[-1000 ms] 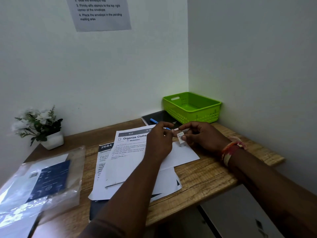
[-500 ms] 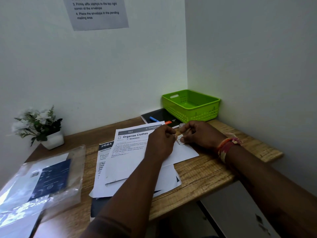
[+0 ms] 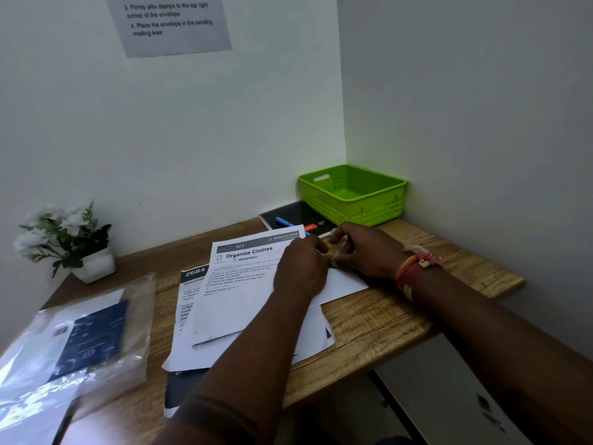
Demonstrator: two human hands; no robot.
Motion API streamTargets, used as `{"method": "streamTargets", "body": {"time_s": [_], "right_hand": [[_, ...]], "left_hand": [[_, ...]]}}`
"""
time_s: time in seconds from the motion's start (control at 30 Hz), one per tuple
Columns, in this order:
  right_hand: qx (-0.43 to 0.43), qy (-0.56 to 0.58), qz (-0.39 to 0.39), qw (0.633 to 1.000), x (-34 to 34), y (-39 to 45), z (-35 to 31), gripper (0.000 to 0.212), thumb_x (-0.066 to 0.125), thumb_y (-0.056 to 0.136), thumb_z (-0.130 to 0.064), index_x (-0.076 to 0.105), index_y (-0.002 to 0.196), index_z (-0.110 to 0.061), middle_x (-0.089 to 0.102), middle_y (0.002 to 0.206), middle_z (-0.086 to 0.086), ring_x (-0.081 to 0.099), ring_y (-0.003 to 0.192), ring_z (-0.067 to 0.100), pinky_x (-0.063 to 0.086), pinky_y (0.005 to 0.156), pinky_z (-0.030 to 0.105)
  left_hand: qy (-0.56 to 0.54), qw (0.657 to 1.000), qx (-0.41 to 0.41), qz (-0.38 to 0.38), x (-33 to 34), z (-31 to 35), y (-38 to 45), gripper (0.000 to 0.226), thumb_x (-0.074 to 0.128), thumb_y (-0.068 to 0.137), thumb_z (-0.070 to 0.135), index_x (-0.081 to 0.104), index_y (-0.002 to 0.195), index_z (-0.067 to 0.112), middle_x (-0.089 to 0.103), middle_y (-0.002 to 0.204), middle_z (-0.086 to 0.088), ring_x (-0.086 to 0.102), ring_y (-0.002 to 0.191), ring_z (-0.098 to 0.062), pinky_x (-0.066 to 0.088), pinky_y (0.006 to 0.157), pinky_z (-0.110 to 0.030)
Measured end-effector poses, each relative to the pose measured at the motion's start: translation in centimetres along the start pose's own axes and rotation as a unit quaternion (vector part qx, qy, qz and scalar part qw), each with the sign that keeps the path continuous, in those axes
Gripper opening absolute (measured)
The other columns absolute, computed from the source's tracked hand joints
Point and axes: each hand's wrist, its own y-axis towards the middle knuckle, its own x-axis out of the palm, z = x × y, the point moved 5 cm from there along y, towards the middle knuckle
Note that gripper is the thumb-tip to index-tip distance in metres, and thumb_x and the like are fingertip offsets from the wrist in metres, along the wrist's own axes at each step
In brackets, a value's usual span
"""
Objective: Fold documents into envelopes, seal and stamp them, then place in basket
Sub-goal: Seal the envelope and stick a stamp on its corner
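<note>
Both hands meet over a white paper envelope (image 3: pixel 343 284) that lies flat on the wooden worktop (image 3: pixel 385 319). The left hand (image 3: pixel 301 268) and the right hand (image 3: pixel 362 252) have curled fingers and pinch a tiny clear thing between them; I cannot tell what it is. Printed white paper sheets (image 3: pixel 237 293) lie under the left hand. The green plastic basket (image 3: pixel 353 194) sits in the corner, near the hands.
</note>
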Motion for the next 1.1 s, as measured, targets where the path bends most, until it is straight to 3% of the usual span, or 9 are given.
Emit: {"method": "streamTargets", "body": {"time_s": [0.07,0.2,0.3,0.4,0.5,0.7,0.9,1.1], "right_hand": [[0.005,0.001,-0.005,1.0,0.0,0.0,0.1,0.045,0.08,0.079,-0.034,0.059,0.119,-0.026,0.062,0.093,-0.008,0.06,0.087,0.013,0.04,0.064,0.023],[0.025,0.033,-0.006,0.999,-0.4,0.0,0.9,0.044,0.081,0.08,-0.03,0.06,0.118,-0.022,0.053,0.092,-0.014,0.053,0.086,0.007,0.034,0.061,0.013],[0.04,0.109,-0.01,0.993,-0.8,-0.2,1.5,0.04,0.082,0.079,-0.023,0.065,0.115,-0.021,0.056,0.081,-0.017,0.052,0.071,-0.001,0.035,0.061,0.015],[0.04,0.156,-0.016,0.987,-0.7,-0.5,1.6,0.036,0.083,0.079,-0.02,0.066,0.11,-0.02,0.064,0.075,-0.01,0.057,0.064,0.001,0.038,0.062,0.018],[0.035,0.158,-0.014,0.987,-0.5,-0.7,1.2,0.035,0.084,0.077,-0.02,0.066,0.107,-0.019,0.066,0.077,-0.009,0.059,0.065,0.002,0.038,0.062,0.017],[0.038,0.161,-0.007,0.986,-0.3,-0.7,0.9,0.035,0.086,0.074,-0.021,0.065,0.102,-0.021,0.068,0.076,-0.01,0.061,0.068,0.002,0.041,0.066,0.02],[0.039,0.149,-0.001,0.988,-0.3,-0.6,0.9,0.034,0.086,0.074,-0.026,0.066,0.101,-0.023,0.066,0.079,-0.011,0.062,0.074,0.005,0.041,0.065,0.019],[0.032,0.136,0.0,0.99,-0.3,-0.9,0.8,0.027,0.08,0.081,-0.03,0.067,0.103,-0.023,0.063,0.081,-0.013,0.059,0.073,0.004,0.039,0.063,0.019]], "left_hand": [[0.007,1.0,0.001,0.002,0.1,0.0,0.0,0.023,0.07,0.088,0.025,0.07,0.111,0.024,0.07,0.112,-0.006,0.062,0.107,-0.022,0.047,0.086,-0.033],[0.003,1.0,0.01,0.006,0.3,0.0,0.0,0.024,0.072,0.089,0.026,0.069,0.112,0.024,0.07,0.11,-0.005,0.06,0.109,-0.022,0.047,0.088,-0.034],[-0.005,0.999,0.027,0.019,0.0,-0.1,-0.2,0.023,0.062,0.094,0.016,0.072,0.114,0.023,0.07,0.117,-0.004,0.06,0.113,-0.02,0.045,0.093,-0.031],[-0.05,0.998,0.019,0.038,-0.6,-0.2,-0.3,0.02,0.058,0.097,0.019,0.074,0.11,0.021,0.072,0.113,0.001,0.062,0.108,-0.016,0.042,0.087,-0.026],[-0.063,0.997,0.016,0.031,-0.9,-0.2,-0.3,0.02,0.06,0.098,0.03,0.076,0.104,0.02,0.074,0.104,0.001,0.064,0.098,-0.015,0.037,0.077,-0.025],[-0.035,0.999,0.006,-0.013,-0.2,-0.1,-0.2,0.014,0.066,0.092,0.031,0.078,0.095,0.025,0.074,0.095,0.004,0.065,0.092,-0.012,0.05,0.084,-0.03],[-0.029,0.999,-0.005,-0.013,-0.1,-0.2,-0.2,0.018,0.062,0.092,0.031,0.078,0.091,0.022,0.074,0.092,0.001,0.066,0.089,-0.016,0.052,0.082,-0.033],[-0.053,0.998,-0.013,-0.041,-0.3,-0.4,0.0,0.021,0.063,0.092,0.031,0.076,0.083,0.017,0.07,0.081,0.001,0.063,0.081,-0.014,0.041,0.064,-0.028]]}}
